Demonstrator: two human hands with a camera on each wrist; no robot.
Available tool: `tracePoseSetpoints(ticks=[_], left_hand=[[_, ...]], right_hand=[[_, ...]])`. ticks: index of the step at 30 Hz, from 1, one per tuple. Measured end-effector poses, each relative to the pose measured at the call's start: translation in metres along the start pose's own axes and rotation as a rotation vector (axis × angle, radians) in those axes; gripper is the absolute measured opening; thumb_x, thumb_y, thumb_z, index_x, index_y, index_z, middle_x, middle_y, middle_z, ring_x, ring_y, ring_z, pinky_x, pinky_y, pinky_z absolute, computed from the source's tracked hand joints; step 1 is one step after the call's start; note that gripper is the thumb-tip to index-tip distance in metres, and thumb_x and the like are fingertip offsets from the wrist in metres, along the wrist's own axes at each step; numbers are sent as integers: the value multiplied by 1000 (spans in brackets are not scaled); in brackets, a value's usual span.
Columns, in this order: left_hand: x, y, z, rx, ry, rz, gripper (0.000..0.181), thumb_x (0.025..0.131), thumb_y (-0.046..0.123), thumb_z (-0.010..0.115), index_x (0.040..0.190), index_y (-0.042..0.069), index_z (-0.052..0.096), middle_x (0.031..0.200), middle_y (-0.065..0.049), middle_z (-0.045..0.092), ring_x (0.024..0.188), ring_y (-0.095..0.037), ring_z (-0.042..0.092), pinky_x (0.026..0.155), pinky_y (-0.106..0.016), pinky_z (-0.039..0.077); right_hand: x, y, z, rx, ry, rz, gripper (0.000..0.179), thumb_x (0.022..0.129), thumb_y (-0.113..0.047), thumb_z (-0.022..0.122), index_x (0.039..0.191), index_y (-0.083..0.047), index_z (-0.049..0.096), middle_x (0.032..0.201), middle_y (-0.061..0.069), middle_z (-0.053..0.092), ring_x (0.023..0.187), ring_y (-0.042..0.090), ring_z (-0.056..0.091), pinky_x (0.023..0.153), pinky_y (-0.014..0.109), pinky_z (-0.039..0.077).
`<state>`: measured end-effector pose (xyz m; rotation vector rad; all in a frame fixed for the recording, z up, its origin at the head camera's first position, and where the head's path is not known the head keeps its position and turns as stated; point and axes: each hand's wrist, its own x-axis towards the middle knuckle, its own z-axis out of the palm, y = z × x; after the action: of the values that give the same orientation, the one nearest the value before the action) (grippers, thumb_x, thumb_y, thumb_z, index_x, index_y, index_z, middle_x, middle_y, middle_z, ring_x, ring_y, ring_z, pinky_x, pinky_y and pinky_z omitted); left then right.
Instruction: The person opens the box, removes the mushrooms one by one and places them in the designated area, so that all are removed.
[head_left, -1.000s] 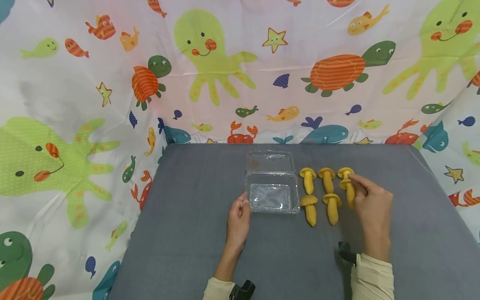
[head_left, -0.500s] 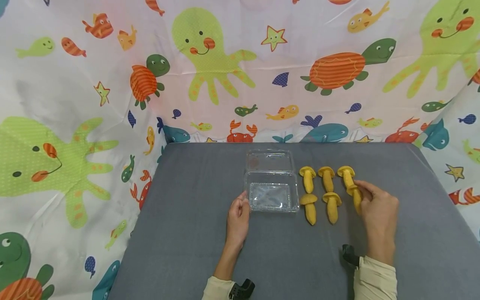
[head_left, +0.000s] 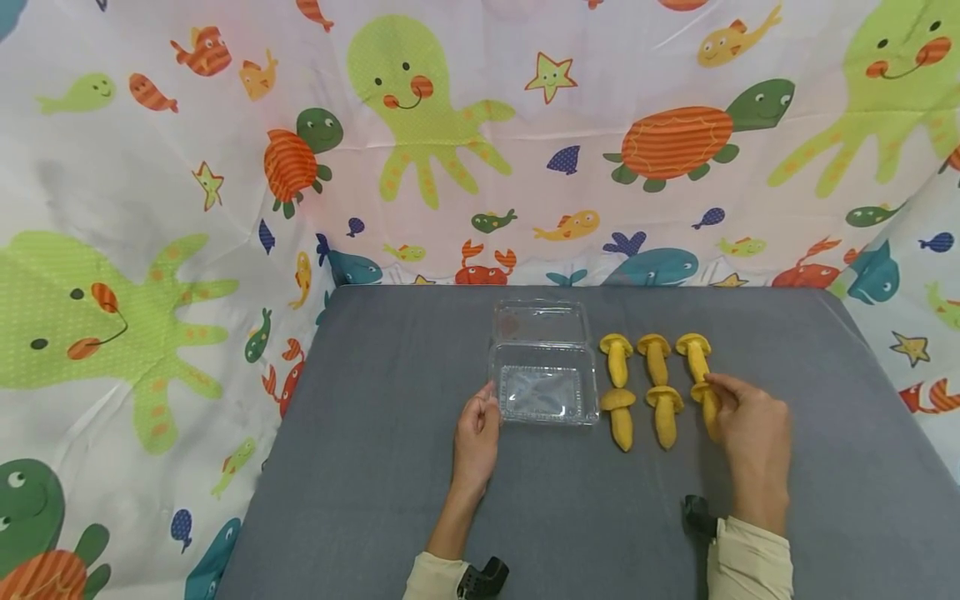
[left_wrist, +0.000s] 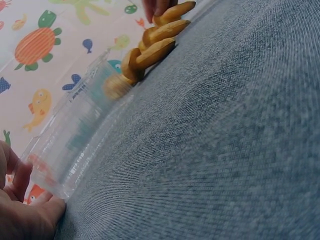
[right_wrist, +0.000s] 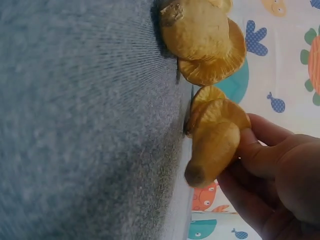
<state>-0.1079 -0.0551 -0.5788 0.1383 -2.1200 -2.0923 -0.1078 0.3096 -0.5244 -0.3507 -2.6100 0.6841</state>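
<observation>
My right hand (head_left: 756, 429) pinches a yellow mushroom (right_wrist: 215, 145) between thumb and fingers, at the front right of a group of mushrooms. Its cap overlaps the stem end of the mushroom (head_left: 697, 354) behind it. The stem points toward me, with the rounded tip uncovered in the right wrist view. My left hand (head_left: 477, 437) grips the left edge of a clear plastic clamshell box (head_left: 540, 396), thumb at the front corner. The box stands with its lid (head_left: 540, 322) laid back, and nothing lies inside.
Several more mushrooms lie in two rows right of the box, caps away from me, among them a back-left one (head_left: 617, 362) and a front-left one (head_left: 620, 421). Grey cloth (head_left: 375, 433) covers the table. A printed sea-animal curtain (head_left: 465, 75) hangs along its back and sides.
The right hand has brought its mushroom toward me and slightly right, uncovering more of the one behind; over the last half second it came back a little left. The left hand and box stayed still.
</observation>
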Motion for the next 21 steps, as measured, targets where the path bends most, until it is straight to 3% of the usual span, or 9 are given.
tracePoseSetpoints(ticks=[6,14,21], left_hand=[[-1,1,-1,11,-13,-21,34,111,20,57,81,5,54,152,-11,59,143,-30,51,99,-50,41],[-1,1,-2,18,-26,-12,34,112,22,57,82,5,54,153,-10,58,146,-31,49,99,-50,41],[-1,3,-3,25,-35,-31,35,112,23,55,82,5,54,153,-8,58,147,-29,47,103,-50,40]], right_hand=[[0,1,2,-22,-53,0,21,100,1,69,115,-7,81,104,27,76,71,38,65,56,46,46],[-1,3,3,-23,-59,-6,22,99,2,69,114,-9,82,103,27,76,75,42,68,62,53,49],[0,3,3,-13,-89,16,22,101,1,68,115,-9,82,104,25,76,69,32,59,54,38,41]])
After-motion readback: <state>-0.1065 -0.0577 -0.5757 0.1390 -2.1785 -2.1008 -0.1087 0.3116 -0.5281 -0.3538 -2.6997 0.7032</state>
